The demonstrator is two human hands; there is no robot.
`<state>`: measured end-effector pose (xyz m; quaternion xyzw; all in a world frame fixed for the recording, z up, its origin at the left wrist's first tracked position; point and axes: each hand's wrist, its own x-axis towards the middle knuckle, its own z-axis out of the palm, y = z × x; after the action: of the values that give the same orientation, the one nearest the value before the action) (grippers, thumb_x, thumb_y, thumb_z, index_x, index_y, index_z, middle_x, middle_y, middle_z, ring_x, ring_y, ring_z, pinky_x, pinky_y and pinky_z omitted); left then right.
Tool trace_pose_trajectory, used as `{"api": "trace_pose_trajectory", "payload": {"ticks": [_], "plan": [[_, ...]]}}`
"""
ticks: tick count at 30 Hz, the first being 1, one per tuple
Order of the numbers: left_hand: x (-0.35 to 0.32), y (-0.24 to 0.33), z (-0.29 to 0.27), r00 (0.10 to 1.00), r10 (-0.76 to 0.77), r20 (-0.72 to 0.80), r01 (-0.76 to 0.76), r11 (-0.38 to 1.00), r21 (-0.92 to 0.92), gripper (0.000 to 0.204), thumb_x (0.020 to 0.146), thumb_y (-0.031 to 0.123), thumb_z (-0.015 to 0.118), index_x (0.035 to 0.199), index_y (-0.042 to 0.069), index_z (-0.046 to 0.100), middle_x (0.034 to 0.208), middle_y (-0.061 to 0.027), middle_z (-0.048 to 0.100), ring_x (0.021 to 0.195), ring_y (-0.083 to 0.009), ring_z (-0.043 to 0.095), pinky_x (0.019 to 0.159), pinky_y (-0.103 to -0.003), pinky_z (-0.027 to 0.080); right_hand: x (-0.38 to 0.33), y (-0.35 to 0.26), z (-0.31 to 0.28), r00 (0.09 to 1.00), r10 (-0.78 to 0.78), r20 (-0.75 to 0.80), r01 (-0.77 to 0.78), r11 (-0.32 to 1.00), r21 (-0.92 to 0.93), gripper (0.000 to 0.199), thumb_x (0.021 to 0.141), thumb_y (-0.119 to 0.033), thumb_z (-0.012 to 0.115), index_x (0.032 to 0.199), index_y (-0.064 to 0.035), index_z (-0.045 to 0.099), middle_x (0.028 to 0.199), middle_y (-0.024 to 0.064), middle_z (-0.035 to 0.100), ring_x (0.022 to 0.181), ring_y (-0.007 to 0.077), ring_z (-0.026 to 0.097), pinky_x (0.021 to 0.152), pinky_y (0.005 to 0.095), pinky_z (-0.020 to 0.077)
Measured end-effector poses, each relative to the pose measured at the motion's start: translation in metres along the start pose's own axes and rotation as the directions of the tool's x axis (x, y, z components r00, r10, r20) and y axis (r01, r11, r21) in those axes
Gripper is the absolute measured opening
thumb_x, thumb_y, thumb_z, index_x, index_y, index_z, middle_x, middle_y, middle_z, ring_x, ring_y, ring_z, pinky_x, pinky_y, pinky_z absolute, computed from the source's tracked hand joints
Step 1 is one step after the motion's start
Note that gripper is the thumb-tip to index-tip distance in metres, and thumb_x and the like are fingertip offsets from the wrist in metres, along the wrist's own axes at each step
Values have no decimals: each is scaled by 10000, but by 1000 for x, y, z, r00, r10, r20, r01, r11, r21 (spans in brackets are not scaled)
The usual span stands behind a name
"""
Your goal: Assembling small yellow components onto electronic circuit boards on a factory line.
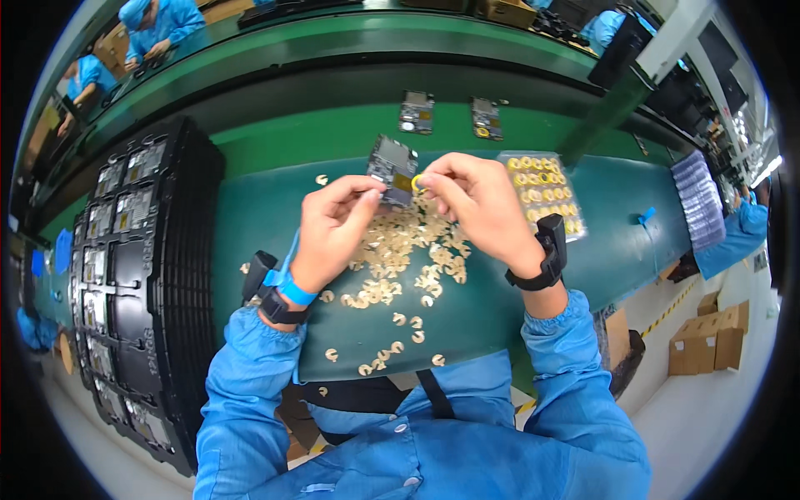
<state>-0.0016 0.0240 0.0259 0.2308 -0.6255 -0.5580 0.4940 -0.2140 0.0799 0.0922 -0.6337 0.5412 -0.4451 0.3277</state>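
Two hands work over the green table (pixel 250 217): the left hand (pixel 332 229) pinches a small circuit board (pixel 393 169), and the right hand (pixel 479 204) pinches a yellow ring (pixel 417 181) beside it.

A dark green tabletop (pixel 267 208) carries a loose heap of small tan crescent-shaped liners (pixel 408 250), with strays scattered toward its near edge. A stack of black compartment trays (pixel 142 283) stands at the left. A clear tray of yellow rings (pixel 546 187) lies at the right. Two circuit boards (pixel 417 112) rest on the brighter green belt (pixel 292 137) beyond.
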Motion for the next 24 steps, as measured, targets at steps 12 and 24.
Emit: {"api": "trace_pose_trajectory", "payload": {"ticks": [12,24], "plan": [[0,-2,-4,996,21,-91,-17,998,54,174,1027,78,634,1043,-75,714,909,-82,749,823,-111,711,718,-257,587,29,27,44,982,-185,-20,186,979,84,174,955,-115,699,1042,31,738,841,93,709,684,115,624,603,274,482],[-1,0,0,995,18,-100,-16,1000,23,197,1036,77,621,1070,-96,708,954,-86,733,843,-125,699,753,-291,624,23,24,50,984,-173,-26,175,971,163,146,919,-39,685,1025,61,701,856,56,696,699,52,622,603,221,502]]}}
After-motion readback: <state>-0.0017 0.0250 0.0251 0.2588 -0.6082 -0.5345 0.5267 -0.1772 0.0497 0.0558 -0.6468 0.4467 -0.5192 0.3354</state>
